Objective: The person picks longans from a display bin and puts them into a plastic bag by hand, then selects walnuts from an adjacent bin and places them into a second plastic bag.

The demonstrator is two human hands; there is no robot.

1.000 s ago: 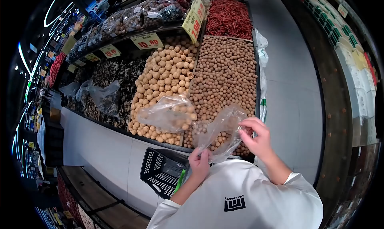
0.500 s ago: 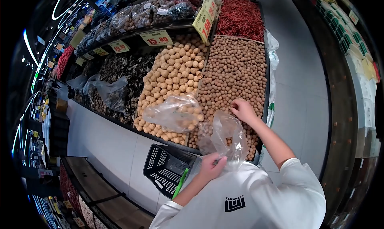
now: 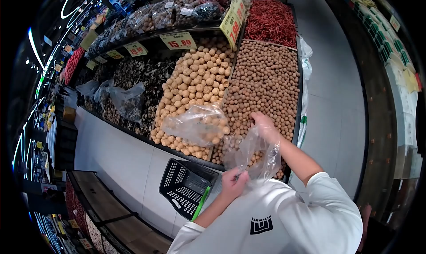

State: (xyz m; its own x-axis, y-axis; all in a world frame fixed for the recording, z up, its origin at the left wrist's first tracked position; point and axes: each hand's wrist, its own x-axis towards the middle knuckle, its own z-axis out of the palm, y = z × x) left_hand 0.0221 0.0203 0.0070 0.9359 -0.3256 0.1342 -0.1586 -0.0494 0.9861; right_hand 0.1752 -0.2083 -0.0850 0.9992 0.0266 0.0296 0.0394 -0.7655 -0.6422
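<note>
My left hand (image 3: pixel 235 181) is closed on the near edge of a clear plastic bag (image 3: pixel 250 154), low in front of my shirt. The bag hangs over the near end of a bin of small round brown dried fruits, which look like longans (image 3: pixel 262 76). My right hand (image 3: pixel 265 126) is at the bag's far side, low over these fruits, its fingers bent together. Whatever lies between those fingertips is too small to make out. Left of the bag, a second clear plastic bag (image 3: pixel 195 125) lies on the walnuts (image 3: pixel 195 81).
A black shopping basket (image 3: pixel 184 187) with a green handle stands below the bin's front edge. Dried red chilies (image 3: pixel 270 21) fill the far section, and dark dried goods (image 3: pixel 133 76) lie to the left. Price signs (image 3: pixel 178 41) stand along the shelf of bagged goods (image 3: pixel 155 17).
My right hand has moved slightly left and nearer, to the bag's far side. My left hand has shifted a little left, and the bag has spread wider.
</note>
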